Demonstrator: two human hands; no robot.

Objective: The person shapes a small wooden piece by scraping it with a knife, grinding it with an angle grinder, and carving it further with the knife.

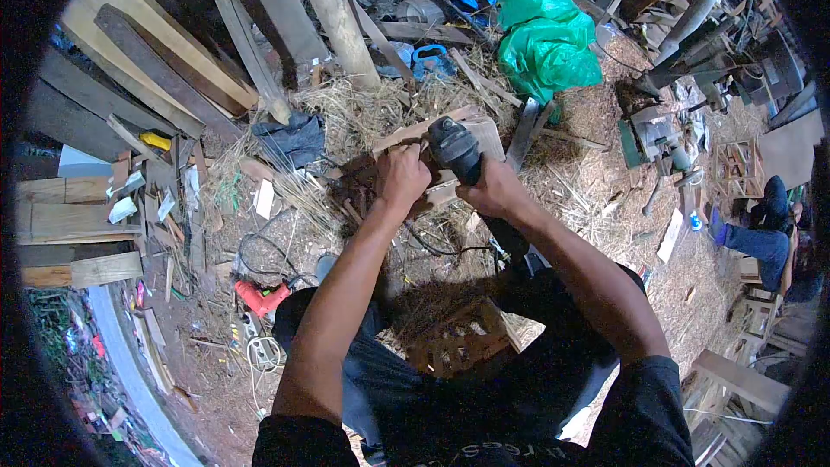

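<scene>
My right hand (494, 190) is closed round the rear of a dark corded power tool, by its shape an angle grinder (456, 145). The tool's rounded head points away from me, over pale wood. Left of it, my left hand (405, 176) has its fingers curled on the near left side of a wooden piece (488, 133); the fingertips are partly hidden. The wood lies in front of my knees, just above the littered ground. The grinder's disc and its exact contact with the wood are hidden from view.
A red power tool (262, 297) lies by a white power strip (252, 326) at left. Planks (164, 69) lean at upper left. A green plastic sheet (549, 43) is beyond the work. Another person's leg (752, 244) shows at right. Straw and shavings cover the ground.
</scene>
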